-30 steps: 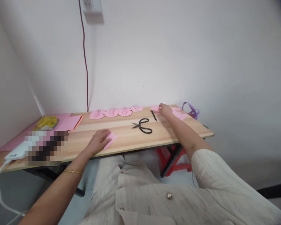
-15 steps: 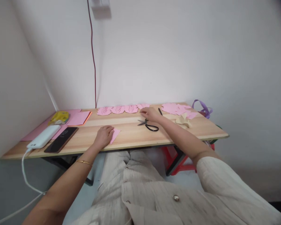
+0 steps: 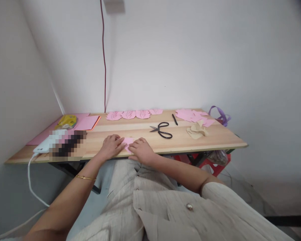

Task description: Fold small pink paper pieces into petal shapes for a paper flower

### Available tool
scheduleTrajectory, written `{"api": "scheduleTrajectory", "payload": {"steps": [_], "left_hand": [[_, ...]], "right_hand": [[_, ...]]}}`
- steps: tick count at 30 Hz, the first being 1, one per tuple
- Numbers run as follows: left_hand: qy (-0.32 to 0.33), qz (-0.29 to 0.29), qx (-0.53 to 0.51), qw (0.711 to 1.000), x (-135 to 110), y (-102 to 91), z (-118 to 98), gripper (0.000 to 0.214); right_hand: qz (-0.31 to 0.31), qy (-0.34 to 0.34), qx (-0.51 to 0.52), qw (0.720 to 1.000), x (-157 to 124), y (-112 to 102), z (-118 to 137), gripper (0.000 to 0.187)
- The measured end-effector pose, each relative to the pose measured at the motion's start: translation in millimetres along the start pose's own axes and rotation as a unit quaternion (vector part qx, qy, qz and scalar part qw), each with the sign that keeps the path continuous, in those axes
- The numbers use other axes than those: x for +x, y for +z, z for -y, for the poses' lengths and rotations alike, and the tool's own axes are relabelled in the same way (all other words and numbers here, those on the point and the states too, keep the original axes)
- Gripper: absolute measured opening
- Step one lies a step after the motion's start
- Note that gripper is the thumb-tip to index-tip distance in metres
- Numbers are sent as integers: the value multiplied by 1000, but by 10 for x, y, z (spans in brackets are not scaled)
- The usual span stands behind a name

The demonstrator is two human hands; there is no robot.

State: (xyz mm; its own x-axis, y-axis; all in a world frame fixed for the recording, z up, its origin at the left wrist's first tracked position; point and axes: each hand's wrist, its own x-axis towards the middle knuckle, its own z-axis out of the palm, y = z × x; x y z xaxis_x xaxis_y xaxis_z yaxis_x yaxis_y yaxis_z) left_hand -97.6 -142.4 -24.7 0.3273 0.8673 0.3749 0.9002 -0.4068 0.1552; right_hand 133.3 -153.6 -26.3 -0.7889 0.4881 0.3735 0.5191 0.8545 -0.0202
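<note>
A small folded pink paper lies near the front edge of the wooden table. My left hand rests on its left side, fingers lying flat on it. My right hand touches its right side, fingers curled down onto the paper. Black scissors lie beyond my hands, apart from them, with a black pen farther back.
A row of cut pink paper shapes lines the back edge. Loose pink sheets, a beige crumpled piece and a purple ribbon sit right. Pink card, a yellow object and a white charger lie left.
My right hand has pulled back from the far right pink sheets, past the scissors, to the folded pink paper by my left hand. The view has shifted slightly.
</note>
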Motion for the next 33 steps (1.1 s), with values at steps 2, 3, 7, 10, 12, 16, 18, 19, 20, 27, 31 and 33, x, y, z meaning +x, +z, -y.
{"api": "scheduleTrajectory", "payload": {"steps": [2, 3, 7, 10, 12, 16, 18, 19, 20, 27, 31, 33], "left_hand": [[25, 28, -9, 999, -93, -48, -9, 53], [37, 39, -13, 998, -145, -72, -23, 61], [42, 65, -12, 997, -307, -151, -178, 78], [25, 8, -51, 998, -264, -206, -346, 47], [19, -21, -117, 993, -154, -236, -434, 35], [-99, -39, -327, 939, 100, -224, -529, 40], [-179, -50, -474, 861, 193, -176, -569, 38], [-204, -60, -543, 812, 229, -147, -593, 37], [-216, -76, -598, 768, 261, -117, -620, 35], [-229, -154, -719, 638, 495, 37, -664, 30], [-247, -215, -725, 607, 624, 79, -466, 24], [-247, -223, -730, 597, 647, 88, -374, 22]], "right_hand": [[-6, -12, -7, 1000, -7, 6, -1, 34], [-11, -20, -6, 1000, -11, 12, -4, 32], [-35, -8, 55, 998, -10, -9, -39, 29], [-43, 21, 162, 986, 84, -159, -119, 31], [-52, 12, 235, 971, 197, -327, -211, 34], [-180, 137, 386, 894, 422, -646, -438, 38], [-208, 185, 440, 854, 477, -690, -528, 37], [-190, 201, 460, 844, 488, -670, -559, 36], [-156, 215, 474, 839, 489, -624, -581, 36], [-150, 196, 494, 834, 434, -114, -663, 31], [-153, 215, 512, 817, 415, -13, -721, 32], [-150, 232, 532, 801, 401, 5, -741, 34]]}}
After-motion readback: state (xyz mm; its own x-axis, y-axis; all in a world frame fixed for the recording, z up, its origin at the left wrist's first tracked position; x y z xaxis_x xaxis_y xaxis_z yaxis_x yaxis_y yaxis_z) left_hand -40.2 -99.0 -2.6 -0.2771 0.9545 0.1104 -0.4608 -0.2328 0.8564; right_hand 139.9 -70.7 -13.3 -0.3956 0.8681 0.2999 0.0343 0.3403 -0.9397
